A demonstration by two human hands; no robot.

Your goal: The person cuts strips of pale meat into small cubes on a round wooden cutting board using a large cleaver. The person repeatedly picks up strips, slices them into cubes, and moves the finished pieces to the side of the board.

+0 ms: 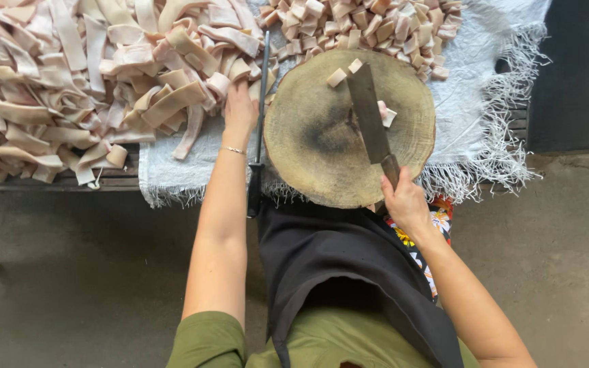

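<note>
My right hand (403,201) grips the handle of a cleaver (369,116) whose dark blade lies across a round wooden chopping block (308,136). A few small pale cut cubes (337,76) rest on the block near the blade. My left hand (240,109) reaches left of the block into a big heap of long pale pink strips (69,75), fingers on a strip at the heap's edge. A thin bracelet circles that wrist.
A pile of cut cubes (363,27) lies beyond the block on a white fringed cloth (472,82). A long dark sharpening rod (260,123) lies between heap and block. Below are my black apron (335,259) and the grey concrete floor (69,272).
</note>
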